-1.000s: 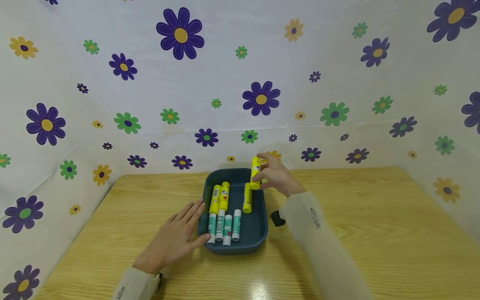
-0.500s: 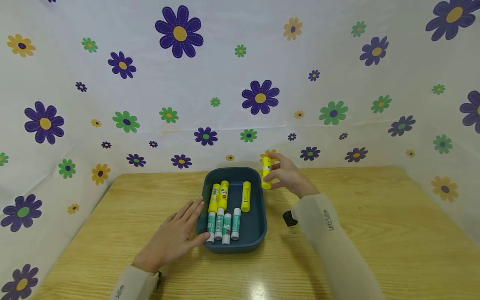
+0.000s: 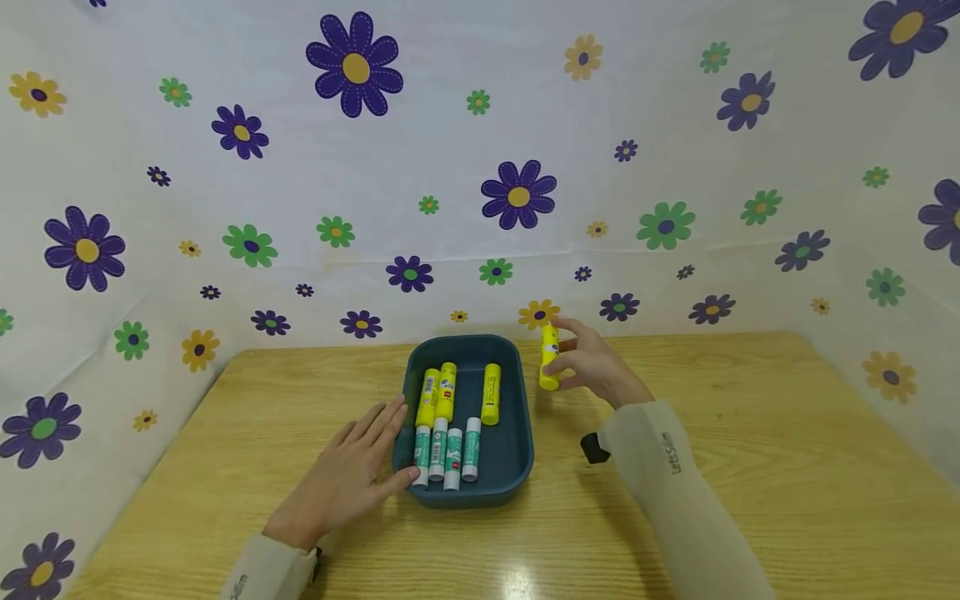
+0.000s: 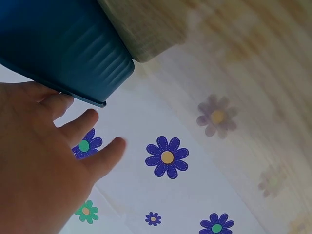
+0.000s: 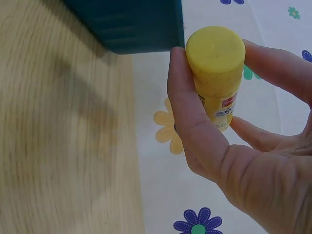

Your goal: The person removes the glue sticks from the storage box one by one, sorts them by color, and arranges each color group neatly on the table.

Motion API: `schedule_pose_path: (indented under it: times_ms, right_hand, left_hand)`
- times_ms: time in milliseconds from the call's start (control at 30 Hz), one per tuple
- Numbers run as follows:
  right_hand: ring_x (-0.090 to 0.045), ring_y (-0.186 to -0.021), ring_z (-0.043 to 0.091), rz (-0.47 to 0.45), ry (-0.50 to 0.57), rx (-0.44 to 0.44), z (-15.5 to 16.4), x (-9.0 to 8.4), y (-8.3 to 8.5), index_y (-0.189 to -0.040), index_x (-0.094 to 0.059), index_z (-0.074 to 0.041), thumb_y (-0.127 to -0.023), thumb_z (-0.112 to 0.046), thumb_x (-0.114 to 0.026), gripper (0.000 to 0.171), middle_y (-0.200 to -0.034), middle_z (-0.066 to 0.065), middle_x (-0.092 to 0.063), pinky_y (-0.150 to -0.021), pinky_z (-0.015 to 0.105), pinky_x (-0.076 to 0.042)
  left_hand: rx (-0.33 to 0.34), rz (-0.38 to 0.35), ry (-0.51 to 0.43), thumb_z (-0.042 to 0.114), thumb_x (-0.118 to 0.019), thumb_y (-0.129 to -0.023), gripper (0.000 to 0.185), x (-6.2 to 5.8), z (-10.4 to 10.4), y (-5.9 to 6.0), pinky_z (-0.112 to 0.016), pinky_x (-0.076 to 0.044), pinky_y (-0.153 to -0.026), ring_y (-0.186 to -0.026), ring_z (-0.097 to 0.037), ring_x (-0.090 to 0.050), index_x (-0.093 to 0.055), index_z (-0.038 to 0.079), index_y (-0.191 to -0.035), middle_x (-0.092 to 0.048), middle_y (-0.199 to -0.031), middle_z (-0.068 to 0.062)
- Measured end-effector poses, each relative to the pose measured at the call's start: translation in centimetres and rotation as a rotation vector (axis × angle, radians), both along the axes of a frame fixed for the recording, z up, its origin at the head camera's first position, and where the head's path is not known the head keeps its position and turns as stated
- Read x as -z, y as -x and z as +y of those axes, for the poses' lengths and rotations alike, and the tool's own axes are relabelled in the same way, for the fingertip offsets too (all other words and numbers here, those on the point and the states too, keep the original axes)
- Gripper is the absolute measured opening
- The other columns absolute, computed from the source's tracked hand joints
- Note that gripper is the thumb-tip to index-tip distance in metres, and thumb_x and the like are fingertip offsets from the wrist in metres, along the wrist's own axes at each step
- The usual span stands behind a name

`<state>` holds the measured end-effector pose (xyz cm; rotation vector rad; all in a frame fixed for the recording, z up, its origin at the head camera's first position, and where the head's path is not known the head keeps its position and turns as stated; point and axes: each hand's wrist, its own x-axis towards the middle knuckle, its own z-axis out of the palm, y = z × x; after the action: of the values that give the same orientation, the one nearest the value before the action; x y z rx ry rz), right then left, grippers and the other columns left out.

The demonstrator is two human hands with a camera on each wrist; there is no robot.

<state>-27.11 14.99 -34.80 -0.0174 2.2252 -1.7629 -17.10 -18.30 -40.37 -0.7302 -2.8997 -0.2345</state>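
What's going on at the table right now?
A person's right hand holds a yellow glue stick outside the blue bin, off its right side. The left hand touches the bin's left rim. Three more yellow sticks and four green-and-white sticks lie in the bin.

Head view: set high at near side of table (image 3: 735, 433), faces forward and down; widest and farthest of three, takes in whole tray (image 3: 522, 475) and floral backdrop (image 3: 450, 142). Left wrist view: close behind left hand (image 4: 41, 161), faces tray's outer wall; rolled, table above backdrop. Right wrist view: close at right hand (image 5: 253, 168), faces end of yellow glue stick (image 5: 215, 58); rolled, table at left. Glue stick shared by head and right wrist views; tray by all.
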Motion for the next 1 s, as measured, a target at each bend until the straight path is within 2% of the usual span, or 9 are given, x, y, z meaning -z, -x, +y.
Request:
schedule_pose_path:
  times_ms: [200,467,733,1000]
  right_hand:
    - [-0.049,-0.104,0.038,0.003,-0.033,0.006,0.8,1.0,0.0,-0.145,-0.019,-0.012,-0.079,0.004,-0.061,0.08,-0.133,0.027,-0.03,-0.082,0.046,-0.048]
    - [-0.046,-0.108,0.04,-0.012,-0.051,0.007,1.7,2.0,-0.1,-0.145,-0.017,-0.01,-0.08,0.005,-0.059,0.079,-0.135,0.028,-0.027,-0.081,0.044,-0.049]
    - [-0.045,-0.106,0.039,-0.041,-0.03,0.012,2.4,3.0,-0.1,-0.145,-0.017,-0.008,-0.078,0.008,-0.059,0.081,-0.132,0.027,-0.028,-0.083,0.047,-0.048]
    - [-0.046,-0.106,0.038,-0.059,-0.093,0.026,3.1,3.7,-0.1,-0.145,-0.018,-0.009,-0.078,0.006,-0.062,0.082,-0.131,0.027,-0.03,-0.083,0.043,-0.049]
  left_hand:
    - [0.014,0.018,-0.009,0.059,-0.044,-0.087,0.081,0.1,-0.1,-0.1,-0.05,-0.014,-0.107,-0.136,-0.028,-0.017,-0.022,0.008,-0.145,-0.017,-0.151,-0.004]
    - [0.021,0.043,-0.02,0.06,-0.044,-0.086,0.082,0.2,-0.2,-0.1,-0.05,-0.015,-0.107,-0.135,-0.028,-0.02,-0.024,0.007,-0.145,-0.02,-0.15,-0.006]
    - [0.003,-0.005,0.002,0.062,-0.04,-0.087,0.082,0.2,-0.3,0.0,-0.052,-0.02,-0.104,-0.136,-0.023,-0.019,-0.019,0.01,-0.146,-0.013,-0.151,-0.001]
    - [0.014,0.007,-0.006,0.061,-0.042,-0.087,0.082,0.2,-0.2,0.0,-0.052,-0.022,-0.104,-0.134,-0.026,-0.022,-0.021,0.009,-0.146,-0.015,-0.151,-0.002]
